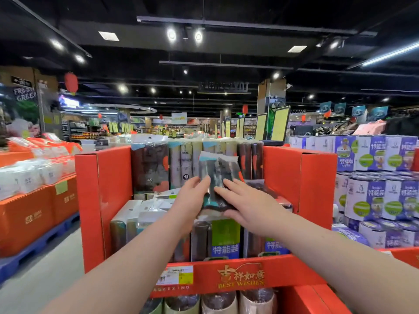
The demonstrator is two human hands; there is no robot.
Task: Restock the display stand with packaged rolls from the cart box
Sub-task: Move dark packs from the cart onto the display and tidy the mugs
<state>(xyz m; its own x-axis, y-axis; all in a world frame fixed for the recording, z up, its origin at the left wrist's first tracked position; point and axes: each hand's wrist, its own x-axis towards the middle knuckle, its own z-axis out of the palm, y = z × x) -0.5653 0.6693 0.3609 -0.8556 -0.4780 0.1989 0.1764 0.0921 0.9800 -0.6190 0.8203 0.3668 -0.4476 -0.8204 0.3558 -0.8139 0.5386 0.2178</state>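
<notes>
Flanking the blurred dark pack (218,167), both hands (192,196) (248,201) hide its lower half.

Ceiling spotlights (171,34) glare brightly (edges bend, background soft).

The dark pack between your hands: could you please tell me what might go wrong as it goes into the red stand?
The left hand and right hand press the dark pack with straight fingers, not curled round it, so it may slip down. It sits tilted; pushed further, it could knock over the upright packs behind it in the red stand.
</notes>
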